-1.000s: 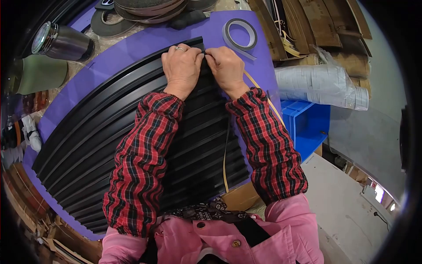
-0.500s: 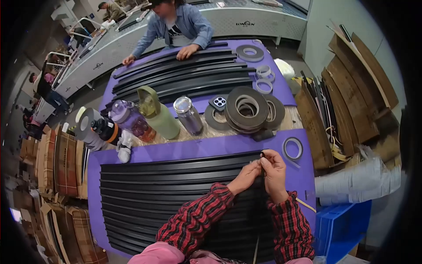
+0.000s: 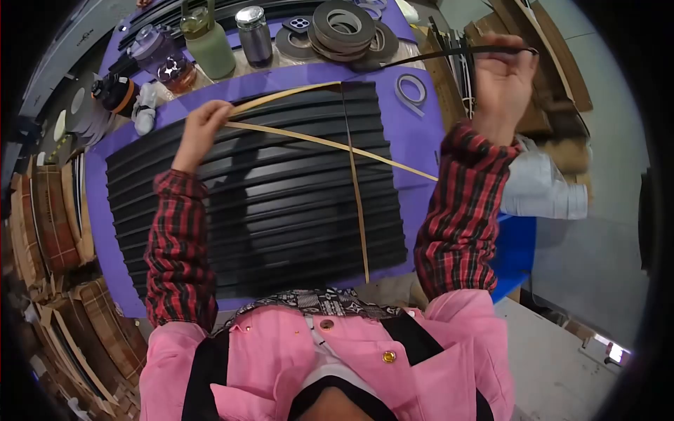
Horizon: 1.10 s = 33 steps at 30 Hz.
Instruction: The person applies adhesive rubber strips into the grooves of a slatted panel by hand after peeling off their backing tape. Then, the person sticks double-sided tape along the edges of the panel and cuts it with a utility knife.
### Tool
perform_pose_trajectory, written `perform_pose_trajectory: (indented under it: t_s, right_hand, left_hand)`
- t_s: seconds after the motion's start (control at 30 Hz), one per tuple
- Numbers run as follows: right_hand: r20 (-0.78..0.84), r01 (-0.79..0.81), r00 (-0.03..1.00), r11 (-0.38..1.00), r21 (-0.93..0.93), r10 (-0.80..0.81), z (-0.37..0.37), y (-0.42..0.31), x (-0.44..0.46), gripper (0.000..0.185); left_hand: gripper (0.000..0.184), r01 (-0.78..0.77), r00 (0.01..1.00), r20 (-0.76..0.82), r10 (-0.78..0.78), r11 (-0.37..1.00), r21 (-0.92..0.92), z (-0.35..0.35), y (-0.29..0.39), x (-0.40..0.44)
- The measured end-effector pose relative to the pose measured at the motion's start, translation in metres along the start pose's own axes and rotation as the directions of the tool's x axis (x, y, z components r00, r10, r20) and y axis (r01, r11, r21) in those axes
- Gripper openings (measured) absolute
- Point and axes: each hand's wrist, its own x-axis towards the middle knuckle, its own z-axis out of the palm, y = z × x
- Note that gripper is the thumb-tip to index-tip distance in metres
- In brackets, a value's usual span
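My left hand (image 3: pixel 201 135) is closed in a pinch on a tan strip (image 3: pixel 291 133), which looks like tape backing. One length runs from it to the far edge of the black profiles, another slants right across them. My right hand (image 3: pixel 503 88) is raised off the table's right side, fingers closed on a thin dark strip (image 3: pixel 428 55) that stretches left towards the tape rolls. Beneath both strips, ribbed black profiles (image 3: pixel 295 210) lie side by side. A narrow brownish strip (image 3: pixel 358 203) crosses them from far to near edge.
On the purple table cover (image 3: pixel 414 144) lies a small tape roll (image 3: pixel 411 91). Behind stand a green bottle (image 3: pixel 209 45), a purple bottle (image 3: pixel 161 56), a metal flask (image 3: pixel 253 35) and stacked tape rolls (image 3: pixel 342 28). Cardboard (image 3: pixel 56 224) stands at left; a blue bin (image 3: pixel 516 252) sits right.
My hands were together at the profiles' far right corner. Now they are wide apart: the left has moved left with the tan strip, the right up and right with the dark strip. The view tilts lower.
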Motion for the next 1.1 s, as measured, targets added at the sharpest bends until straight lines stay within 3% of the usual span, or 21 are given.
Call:
perform_pose_trajectory:
  t_s: [0.07, 0.17, 0.2, 0.23, 0.3, 0.33, 0.37, 0.4, 0.43, 0.47, 0.53, 0.57, 0.6, 0.67, 0.7, 0.77, 0.8, 0.87, 1.0, 1.03, 1.1]
  right_hand:
    - [-0.011, 0.185, 0.982, 0.976, -0.118, -0.187, -0.012, -0.055, 0.017, 0.004]
    - [-0.112, 0.102, 0.987, 0.987, -0.128, -0.116, -0.073, -0.187, 0.076, 0.01]
    - [-0.204, 0.13, 0.962, 0.96, -0.25, -0.183, -0.077, -0.216, 0.085, 0.006]
    - [-0.274, 0.138, 0.921, 0.888, -0.44, -0.278, -0.073, -0.234, 0.09, 0.003]
    - [-0.267, 0.017, 0.831, 0.503, -0.864, -0.488, -0.052, -0.238, 0.098, 0.008]
    - [-0.181, -0.021, 0.849, 0.311, -0.95, -0.496, -0.033, -0.217, 0.101, 0.012]
    - [-0.074, 0.011, 0.891, 0.184, -0.983, -0.447, -0.008, -0.18, 0.105, 0.016]
    - [0.034, 0.09, 0.934, 0.14, -0.986, -0.356, 0.027, -0.129, 0.105, 0.02]
    - [0.135, 0.173, 0.959, 0.138, -0.975, -0.25, 0.064, -0.069, 0.099, 0.024]
    - [0.226, 0.248, 0.964, 0.166, -0.955, -0.14, 0.103, -0.008, 0.089, 0.028]
    - [0.355, 0.322, 0.93, 0.256, -0.911, 0.093, 0.166, 0.111, 0.056, 0.036]
    - [0.394, 0.326, 0.896, 0.3, -0.897, 0.204, 0.189, 0.165, 0.034, 0.04]
    - [0.407, 0.308, 0.859, 0.323, -0.895, 0.311, 0.206, 0.218, 0.013, 0.045]
    - [0.385, 0.263, 0.788, 0.303, -0.916, 0.48, 0.22, 0.309, -0.032, 0.044]
    - [0.365, 0.18, 0.72, 0.349, -0.92, 0.591, 0.219, 0.351, -0.049, 0.042]
    - [0.327, 0.079, 0.621, 0.357, -0.931, 0.713, 0.224, 0.422, -0.095, 0.043]
    - [0.27, 0.009, 0.572, 0.323, -0.946, 0.774, 0.229, 0.452, -0.116, 0.044]
    - [0.255, 0.029, 0.434, 0.27, -0.962, 0.864, 0.229, 0.506, -0.148, 0.05]
    - [0.149, -0.098, 0.188, 0.169, -0.981, 0.971, 0.215, 0.572, -0.193, 0.06]
    - [0.144, -0.05, 0.183, 0.156, -0.987, 0.972, 0.208, 0.586, -0.203, 0.045]
    - [0.051, -0.058, 0.195, 0.063, -0.996, 0.98, 0.2, 0.615, -0.217, 0.035]
  left_hand:
    - [0.018, 0.068, 0.997, -0.032, -0.068, 0.998, 0.003, -0.051, -0.036, -0.014]
    - [0.017, 0.162, 0.981, -0.108, -0.164, 0.986, -0.03, -0.103, -0.072, -0.039]
    - [0.017, 0.237, 0.962, -0.122, -0.244, 0.969, -0.07, -0.115, -0.083, -0.048]
    - [0.016, 0.254, 0.948, -0.182, -0.261, 0.965, -0.062, -0.123, -0.099, -0.055]
    - [0.015, 0.25, 0.932, -0.26, -0.252, 0.967, -0.043, -0.112, -0.106, -0.073]
    - [0.016, 0.185, 0.955, -0.225, -0.191, 0.982, -0.045, -0.09, -0.101, -0.081]
    - [0.017, 0.17, 0.982, -0.061, -0.177, 0.98, -0.107, -0.059, -0.083, -0.089]
    - [0.019, 0.136, 0.959, 0.278, -0.055, 0.949, -0.283, -0.034, -0.063, -0.102]
    - [0.02, 0.064, 0.816, 0.576, 0.052, 0.982, -0.179, -0.023, -0.029, -0.114]
    - [0.02, 0.081, 0.842, 0.54, 0.021, 0.983, -0.164, -0.043, -0.021, -0.112]
    - [0.021, -0.221, 0.883, 0.394, 0.255, 0.966, -0.132, -0.081, -0.02, -0.105]
    - [0.02, -0.164, 0.984, 0.061, 0.165, 0.986, -0.024, -0.116, -0.05, -0.099]
    - [0.019, -0.065, 0.972, -0.213, 0.101, 0.983, 0.169, -0.16, -0.089, -0.088]
    - [0.016, 0.33, 0.82, -0.57, 0.049, 0.773, 0.542, -0.246, -0.158, -0.083]
    - [0.017, 0.374, 0.753, -0.626, 0.203, 0.651, 0.661, -0.279, -0.188, -0.085]
    - [0.02, 0.49, 0.647, -0.711, 0.276, 0.564, 0.664, -0.314, -0.219, -0.084]
    - [0.02, 0.497, 0.643, -0.721, 0.257, 0.576, 0.649, -0.321, -0.23, -0.081]
    - [0.02, 0.452, 0.734, -0.668, -0.119, 0.821, 0.35, -0.333, -0.251, -0.079]
    - [0.019, 0.539, 0.671, -0.701, -0.242, 0.808, 0.238, -0.322, -0.239, -0.077]
    - [0.017, 0.53, 0.653, -0.721, -0.232, 0.82, 0.216, -0.32, -0.24, -0.077]
    - [0.016, 0.524, 0.633, -0.738, -0.235, 0.831, 0.185, -0.318, -0.241, -0.074]
